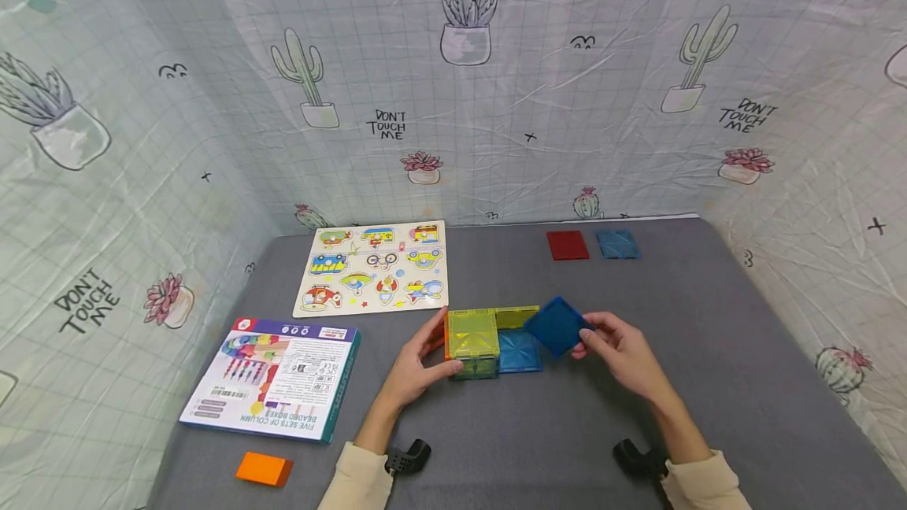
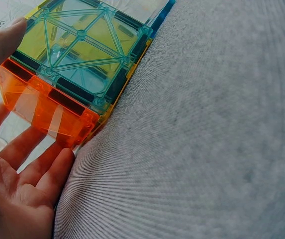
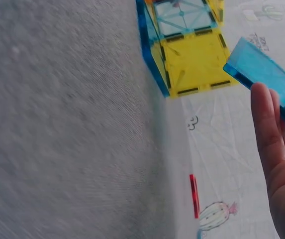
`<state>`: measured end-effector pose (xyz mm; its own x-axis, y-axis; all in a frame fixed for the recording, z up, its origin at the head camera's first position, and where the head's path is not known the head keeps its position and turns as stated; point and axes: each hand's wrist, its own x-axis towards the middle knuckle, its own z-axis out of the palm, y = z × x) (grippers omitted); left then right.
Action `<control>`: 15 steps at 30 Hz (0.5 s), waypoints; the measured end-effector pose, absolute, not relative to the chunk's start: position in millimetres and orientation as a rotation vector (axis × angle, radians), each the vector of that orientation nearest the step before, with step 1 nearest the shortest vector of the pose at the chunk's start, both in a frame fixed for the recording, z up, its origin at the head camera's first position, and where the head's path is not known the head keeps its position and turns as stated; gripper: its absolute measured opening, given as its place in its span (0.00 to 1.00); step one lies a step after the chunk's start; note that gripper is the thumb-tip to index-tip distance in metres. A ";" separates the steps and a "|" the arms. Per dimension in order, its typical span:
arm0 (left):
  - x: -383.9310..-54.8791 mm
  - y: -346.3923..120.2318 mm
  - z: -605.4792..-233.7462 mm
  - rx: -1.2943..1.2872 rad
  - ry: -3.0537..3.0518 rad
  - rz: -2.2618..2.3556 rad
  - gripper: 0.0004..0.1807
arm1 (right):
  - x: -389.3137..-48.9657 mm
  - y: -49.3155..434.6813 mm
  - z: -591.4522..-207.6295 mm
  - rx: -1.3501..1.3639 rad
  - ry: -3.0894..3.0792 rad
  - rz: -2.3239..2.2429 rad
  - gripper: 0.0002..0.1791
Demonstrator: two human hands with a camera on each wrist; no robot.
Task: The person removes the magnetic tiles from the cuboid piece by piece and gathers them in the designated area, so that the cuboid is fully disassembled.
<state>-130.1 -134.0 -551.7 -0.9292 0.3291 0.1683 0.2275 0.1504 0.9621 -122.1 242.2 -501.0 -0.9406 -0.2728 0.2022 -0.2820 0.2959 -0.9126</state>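
A box of translucent magnetic tiles [image 1: 473, 334] stands mid-table, with a yellow top, a green-teal front [image 2: 82, 37] and an orange left side [image 2: 45, 107]. My left hand [image 1: 418, 364] holds it at the left, thumb at the front face and fingers along the orange side. Joined to the box's right are a blue tile [image 1: 520, 351] lying flat and a yellow tile [image 3: 197, 62] standing upright behind it. My right hand [image 1: 623, 352] pinches a loose blue magnetic tile [image 1: 556, 327] by its right corner, tilted above the right end of the flat blue tile.
Behind on the right lie a red tile [image 1: 568, 245] and another blue tile [image 1: 618, 244]. A wooden vehicle puzzle board [image 1: 368, 325] lies at the back left. Nearer on the left are a boxed bead set [image 1: 312, 372] and an orange block [image 1: 264, 469]. Patterned cloth [image 1: 496, 140] encloses the table.
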 end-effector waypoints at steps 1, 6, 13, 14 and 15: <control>-130.0 -134.1 -551.7 0.562 2.321 1.913 0.49 | -124.0 243.8 -500.2 0.522 -2.522 1.779 0.14; -129.7 -134.1 -551.4 0.557 2.325 1.910 0.48 | -135.0 253.2 -495.9 0.408 -2.474 1.833 0.15; -126.5 -132.4 -540.6 0.567 2.315 1.914 0.48 | -150.4 267.4 -487.8 0.235 -2.367 1.917 0.18; -126.6 -132.3 -540.7 0.564 2.313 1.914 0.49 | -152.8 269.9 -487.3 0.223 -2.347 1.926 0.18; -126.8 -132.4 -540.8 0.558 2.311 1.913 0.49 | -155.3 272.6 -487.1 0.212 -2.325 1.943 0.17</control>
